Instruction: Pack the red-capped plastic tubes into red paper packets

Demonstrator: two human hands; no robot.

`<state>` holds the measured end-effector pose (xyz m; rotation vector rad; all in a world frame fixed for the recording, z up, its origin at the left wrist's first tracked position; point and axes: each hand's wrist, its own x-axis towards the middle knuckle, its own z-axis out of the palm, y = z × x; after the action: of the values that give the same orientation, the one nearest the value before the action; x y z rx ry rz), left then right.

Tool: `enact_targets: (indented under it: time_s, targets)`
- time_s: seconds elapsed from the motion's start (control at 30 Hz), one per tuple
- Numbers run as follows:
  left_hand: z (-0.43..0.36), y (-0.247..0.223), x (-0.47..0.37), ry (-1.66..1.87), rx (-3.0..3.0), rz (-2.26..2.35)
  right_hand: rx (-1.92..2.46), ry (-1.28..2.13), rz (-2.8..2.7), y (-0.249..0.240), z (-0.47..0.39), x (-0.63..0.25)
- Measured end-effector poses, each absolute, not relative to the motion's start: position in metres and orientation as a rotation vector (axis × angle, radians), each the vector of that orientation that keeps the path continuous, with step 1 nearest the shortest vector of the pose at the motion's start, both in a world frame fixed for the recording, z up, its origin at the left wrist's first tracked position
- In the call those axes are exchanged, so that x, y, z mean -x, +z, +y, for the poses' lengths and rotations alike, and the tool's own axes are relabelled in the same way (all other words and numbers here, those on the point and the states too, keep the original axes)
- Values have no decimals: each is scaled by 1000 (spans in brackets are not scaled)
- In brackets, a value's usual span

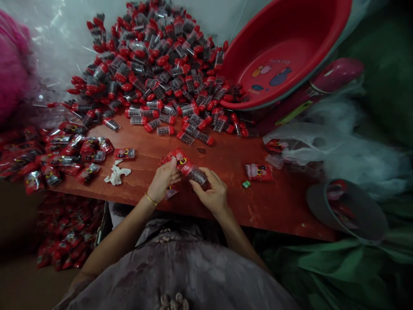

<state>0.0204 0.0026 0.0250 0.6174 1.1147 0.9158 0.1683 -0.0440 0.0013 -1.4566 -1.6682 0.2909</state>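
My left hand (164, 181), with a thin gold bracelet at the wrist, pinches a red printed packet (181, 158) over the wooden table. My right hand (211, 189) has its fingers closed around a clear, dark-filled tube (196, 175). The tube's upper left end meets the packet; whether it is inside the opening cannot be made out. Beneath my hands, partly hidden, another small printed packet (172, 190) lies near the table's front edge.
A big heap of red-capped tubes (161, 73) covers the back, beside a tilted red basin (290, 51). Filled packets (71, 150) pile up at left. A white crumpled piece (118, 173), a packet (259, 172) and a grey container (371, 215) are also around.
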Motion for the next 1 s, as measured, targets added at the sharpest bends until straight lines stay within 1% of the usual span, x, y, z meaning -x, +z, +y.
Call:
enact_targets:
  time_s: [0.17, 0.27, 0.33, 0.53, 0.67, 0.8, 1.0]
  targets:
    - [12, 30, -19, 989, -583, 1160, 1433, 187, -1735, -7, -46, -169]
    - [15, 31, -17, 991, -558, 1179, 1430, 201, -1763, -11, -48, -175]
    - [17, 32, -15, 993, -508, 1193, 1425, 308, -1746, -12, -51, -178]
    - [20, 32, -13, 975, -428, 1188, 1339, 923, -1435, -8, -60, -179]
    - [15, 33, -17, 952, -426, 1186, 1347, 1149, -1262, -7, -63, -173]
    - [10, 36, -21, 941, -483, 1136, 1367, 1266, -1198, -4, -63, -169]
    - [6, 38, -24, 938, -593, 1127, 1365, 1264, -1214, 5, -61, -170]
